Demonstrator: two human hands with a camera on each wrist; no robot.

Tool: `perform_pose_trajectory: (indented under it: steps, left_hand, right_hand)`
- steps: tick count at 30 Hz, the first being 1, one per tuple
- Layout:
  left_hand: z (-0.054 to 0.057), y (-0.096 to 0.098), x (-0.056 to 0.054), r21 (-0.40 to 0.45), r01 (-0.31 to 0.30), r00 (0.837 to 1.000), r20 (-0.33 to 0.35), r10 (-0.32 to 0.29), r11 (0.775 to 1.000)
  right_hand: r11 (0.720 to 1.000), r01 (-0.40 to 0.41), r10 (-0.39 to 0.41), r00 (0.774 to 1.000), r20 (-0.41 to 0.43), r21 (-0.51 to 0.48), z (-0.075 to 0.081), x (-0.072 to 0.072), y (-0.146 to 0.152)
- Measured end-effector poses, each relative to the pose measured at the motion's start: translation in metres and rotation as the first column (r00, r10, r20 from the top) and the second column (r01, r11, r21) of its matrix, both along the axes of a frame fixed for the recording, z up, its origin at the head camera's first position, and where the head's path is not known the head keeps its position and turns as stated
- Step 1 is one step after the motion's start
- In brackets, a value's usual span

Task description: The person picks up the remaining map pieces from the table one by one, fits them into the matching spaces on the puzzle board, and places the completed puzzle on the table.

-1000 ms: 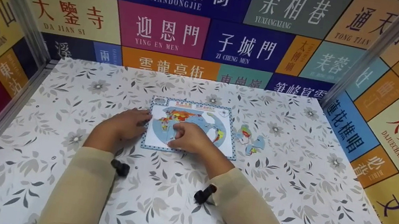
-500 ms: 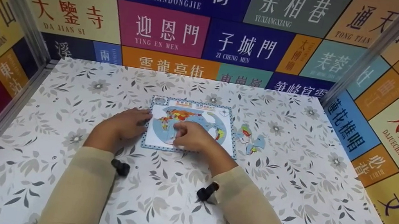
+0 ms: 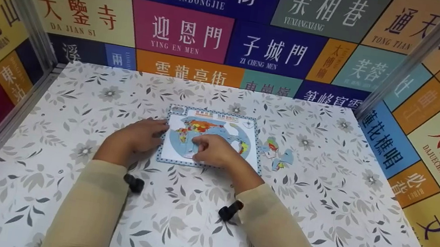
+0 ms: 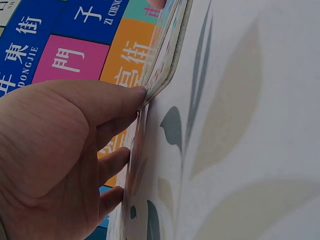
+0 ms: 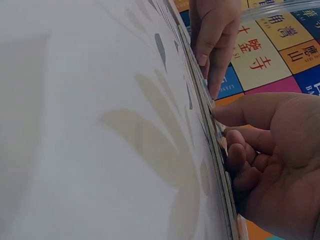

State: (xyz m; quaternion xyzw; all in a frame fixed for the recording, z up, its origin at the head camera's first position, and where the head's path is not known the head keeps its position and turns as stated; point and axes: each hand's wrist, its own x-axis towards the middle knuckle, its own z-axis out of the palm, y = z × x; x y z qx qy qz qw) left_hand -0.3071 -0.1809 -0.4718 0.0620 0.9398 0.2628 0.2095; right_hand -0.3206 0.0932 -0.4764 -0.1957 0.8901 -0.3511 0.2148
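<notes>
A world-map jigsaw puzzle (image 3: 213, 127) lies in its flat board with a dotted blue border (image 3: 179, 162), near the middle of the table. My left hand (image 3: 144, 134) rests at the board's left edge. In the left wrist view, the thumb (image 4: 120, 97) touches the board's corner and the fingers are loosely bent. My right hand (image 3: 218, 151) is over the map's lower middle, thumb and index fingertips touching the surface, the other fingers curled in. No piece shows between them. Several loose puzzle pieces (image 3: 271, 145) lie just right of the board.
A white cloth with grey leaves and flowers (image 3: 314, 190) covers the table. Walls of coloured signs (image 3: 181, 32) stand behind and at both sides, with metal posts (image 3: 402, 68) at the corners. A black wrist camera (image 3: 228, 212) sits below each hand.
My right thumb and fingertips have shifted slightly to the right over the lower part of the map. The left hand stays at the board's edge, and the loose pieces have not moved.
</notes>
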Motion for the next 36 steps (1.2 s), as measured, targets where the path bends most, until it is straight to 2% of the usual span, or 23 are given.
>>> perform_pose_trajectory:
  steps: [11, 17, 21, 23, 32, 36]
  left_hand:
    - [-0.001, -0.002, -0.001, 0.009, -0.004, 1.000, 0.020, 0.003, 1.000]
    - [0.000, -0.003, -0.001, 0.007, 0.013, 1.000, 0.014, -0.013, 1.000]
    - [-0.001, -0.003, -0.002, -0.001, 0.025, 1.000, 0.011, -0.025, 1.000]
    - [-0.002, -0.003, -0.002, 0.005, 0.013, 1.000, 0.011, -0.013, 1.000]
    - [0.000, 0.000, 0.002, -0.006, 0.001, 1.000, -0.024, -0.001, 1.000]
    - [0.000, 0.000, 0.002, 0.003, -0.002, 1.000, -0.025, 0.002, 1.000]
  right_hand:
    - [0.999, 0.014, -0.014, 1.000, -0.006, 0.028, 0.002, 0.001, -0.001]
    - [0.999, -0.013, 0.013, 1.000, 0.001, -0.049, 0.007, 0.001, 0.005]
    - [0.993, -0.058, 0.057, 0.998, -0.019, -0.100, 0.016, 0.002, 0.013]
    - [0.992, -0.065, 0.061, 0.997, -0.038, -0.107, 0.022, 0.003, 0.017]
    - [0.995, -0.041, 0.030, 0.991, -0.127, -0.088, 0.046, 0.011, 0.032]
    - [0.997, -0.020, 0.010, 0.991, -0.131, -0.081, 0.054, 0.015, 0.051]
